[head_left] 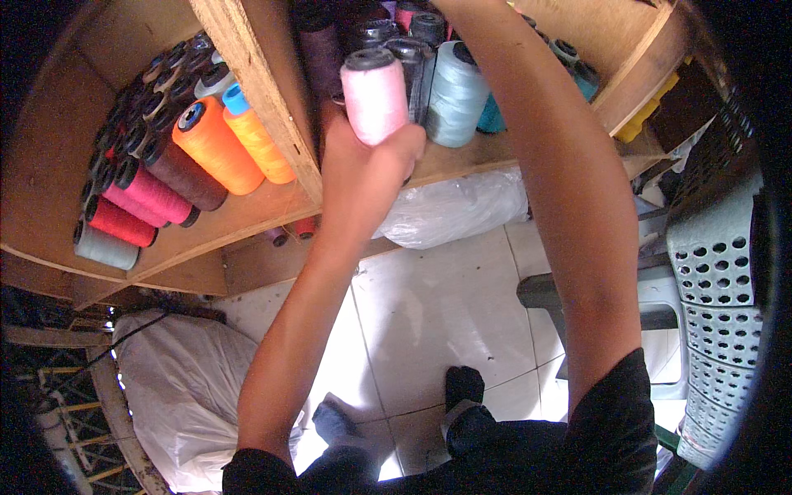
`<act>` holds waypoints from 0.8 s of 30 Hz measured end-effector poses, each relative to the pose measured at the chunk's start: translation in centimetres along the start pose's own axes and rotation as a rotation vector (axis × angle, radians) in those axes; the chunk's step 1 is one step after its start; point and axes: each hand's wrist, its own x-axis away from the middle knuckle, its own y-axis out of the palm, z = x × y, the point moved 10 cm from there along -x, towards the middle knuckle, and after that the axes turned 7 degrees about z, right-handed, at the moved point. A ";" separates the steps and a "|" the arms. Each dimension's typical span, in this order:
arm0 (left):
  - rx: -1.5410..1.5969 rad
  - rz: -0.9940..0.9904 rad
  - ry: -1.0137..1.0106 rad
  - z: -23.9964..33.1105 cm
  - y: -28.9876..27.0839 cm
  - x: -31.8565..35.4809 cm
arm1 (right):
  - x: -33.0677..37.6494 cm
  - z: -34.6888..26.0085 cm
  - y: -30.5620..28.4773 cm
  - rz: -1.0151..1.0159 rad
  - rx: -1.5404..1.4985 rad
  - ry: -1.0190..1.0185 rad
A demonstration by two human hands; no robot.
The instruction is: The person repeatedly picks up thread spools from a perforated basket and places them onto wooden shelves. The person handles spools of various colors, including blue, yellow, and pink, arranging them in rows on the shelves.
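My left hand (371,169) is closed around the lower part of a pale pink thread spool (375,99), which stands upright with its dark top showing. It is in front of the middle shelf compartment. Just behind it are dark spools (412,66), and a light blue thread spool (459,95) stands to its right. My right forearm (553,124) reaches up across the compartment to the picture's top edge. The right hand itself lies beyond that edge, so its fingers do not show.
A wooden divider (260,91) separates the left compartment, where an orange spool (216,144) and several other colours stand in rows. Below the shelf lies a clear plastic bundle (458,206). A white sack (186,388) is at lower left; a grey perforated plastic piece (714,330) is at right.
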 end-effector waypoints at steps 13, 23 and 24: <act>-0.007 -0.021 0.271 0.1 -0.3 1.5 | -4.4 2.8 4.7 -0.101 0.378 -0.012; -0.054 -0.019 0.227 -0.3 -0.2 1.6 | -4.8 1.8 1.7 0.151 0.411 -0.167; -0.036 -0.018 0.224 -0.3 -0.2 1.6 | -4.2 1.2 0.6 0.183 0.381 -0.156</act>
